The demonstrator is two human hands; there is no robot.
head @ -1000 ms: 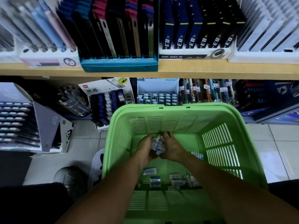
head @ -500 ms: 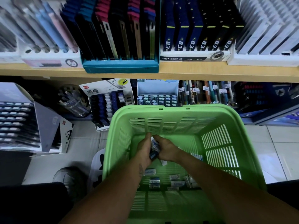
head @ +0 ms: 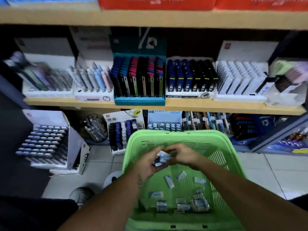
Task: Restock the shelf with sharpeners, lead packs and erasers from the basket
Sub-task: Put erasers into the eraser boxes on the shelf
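Observation:
A green plastic basket (head: 221, 147) sits low in front of me, with several small white and blue wrapped erasers (head: 183, 201) loose on its bottom. Above them my left hand (head: 146, 162) grips a small bunch of erasers (head: 162, 158). My right hand (head: 182, 155) meets it from the right, fingers curled on the same bunch. Both hands are inside the basket near its far wall. A display box of small erasers (head: 164, 126) stands on the floor-level shelf just beyond the basket's far rim.
A wooden shelf (head: 216, 107) carries rows of lead packs in boxes, a teal box (head: 139, 99) in the middle. Lower down stand a tilted white display box (head: 50, 139), a clear jar (head: 94, 129) and pens (head: 205, 122). Tiled floor lies either side.
The view has tilted up, showing more shelf. Both hands have lifted a little off the basket's bottom, still together on the bunch of erasers.

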